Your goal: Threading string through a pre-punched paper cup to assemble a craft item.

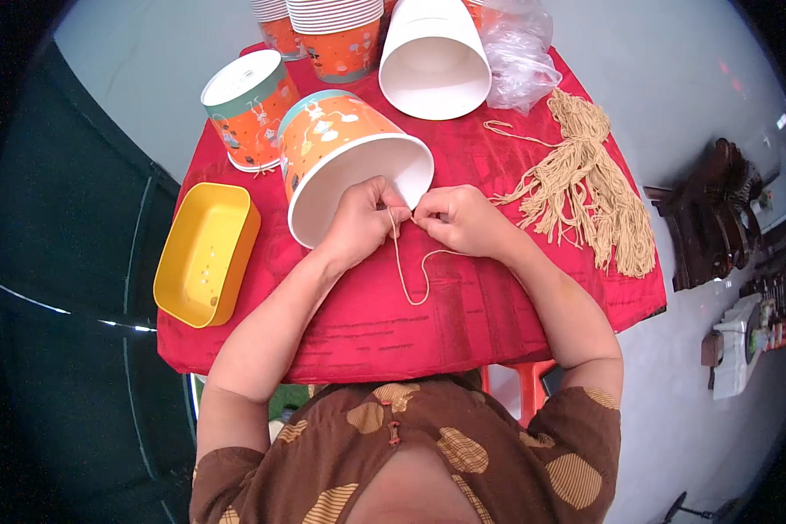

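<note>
An orange patterned paper bucket (336, 122) lies tipped on the table, its white open mouth turned towards me. At the right edge of its rim, my left hand (362, 223) and my right hand (465, 220) nearly meet, fingertips pinched on a thin beige string (426, 278). A loop of the string hangs below both hands and its end runs under the right one. Fingers hide whether the string passes through the rim. Over on the right lies a bundle of the same beige string (589, 166).
A red cloth (393, 336) covers the table. On the left sits a yellow plastic box (168, 271) with small bits inside. Behind are an upturned orange bucket (251, 113), stacked buckets (341, 48), a white-mouthed bucket (437, 74) on its side and a clear plastic bag (520, 61).
</note>
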A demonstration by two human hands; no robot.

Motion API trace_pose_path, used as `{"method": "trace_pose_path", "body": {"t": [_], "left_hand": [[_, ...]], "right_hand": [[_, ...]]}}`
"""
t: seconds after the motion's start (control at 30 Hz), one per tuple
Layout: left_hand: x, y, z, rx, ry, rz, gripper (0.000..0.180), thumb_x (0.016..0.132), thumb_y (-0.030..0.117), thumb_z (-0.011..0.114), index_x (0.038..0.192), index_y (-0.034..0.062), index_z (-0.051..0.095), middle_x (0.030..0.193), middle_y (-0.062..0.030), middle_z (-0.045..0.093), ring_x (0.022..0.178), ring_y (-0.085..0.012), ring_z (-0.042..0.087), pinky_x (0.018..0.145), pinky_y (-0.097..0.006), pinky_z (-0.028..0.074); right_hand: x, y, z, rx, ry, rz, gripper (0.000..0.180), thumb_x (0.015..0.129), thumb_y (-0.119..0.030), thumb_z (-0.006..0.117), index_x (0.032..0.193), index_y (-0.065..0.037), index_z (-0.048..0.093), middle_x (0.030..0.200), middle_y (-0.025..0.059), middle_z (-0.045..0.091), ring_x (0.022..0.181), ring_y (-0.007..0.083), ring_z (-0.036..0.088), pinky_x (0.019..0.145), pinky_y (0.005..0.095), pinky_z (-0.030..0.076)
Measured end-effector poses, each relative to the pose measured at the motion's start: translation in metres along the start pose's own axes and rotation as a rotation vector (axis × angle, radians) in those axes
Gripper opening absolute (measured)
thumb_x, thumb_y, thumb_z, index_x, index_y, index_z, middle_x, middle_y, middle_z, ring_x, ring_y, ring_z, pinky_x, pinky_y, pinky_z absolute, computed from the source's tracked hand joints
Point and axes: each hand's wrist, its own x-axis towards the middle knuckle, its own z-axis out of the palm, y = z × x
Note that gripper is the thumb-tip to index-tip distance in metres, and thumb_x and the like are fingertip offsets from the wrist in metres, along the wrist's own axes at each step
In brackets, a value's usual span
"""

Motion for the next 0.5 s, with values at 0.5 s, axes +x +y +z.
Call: {"method": "trace_pose_path", "body": {"t": [0.5], "left_hand": [[0.001, -0.004, 0.002, 0.009, 0.002, 0.050, 0.008, 0.083, -0.004, 0.063, 0.080, 0.0011, 0.058, 0.075, -0.0040, 0.061, 0.069, -0.0102, 0.056, 0.060, -0.026, 0.047]], "right_hand": [[0.003, -0.020, 0.002, -0.154, 0.342, 0.053, 0.011, 0.081, -0.010, 0.066, 0.075, -0.002, 0.061, 0.067, 0.0139, 0.062, 0.062, 0.0329, 0.064, 0.053, 0.0410, 0.049]]}}
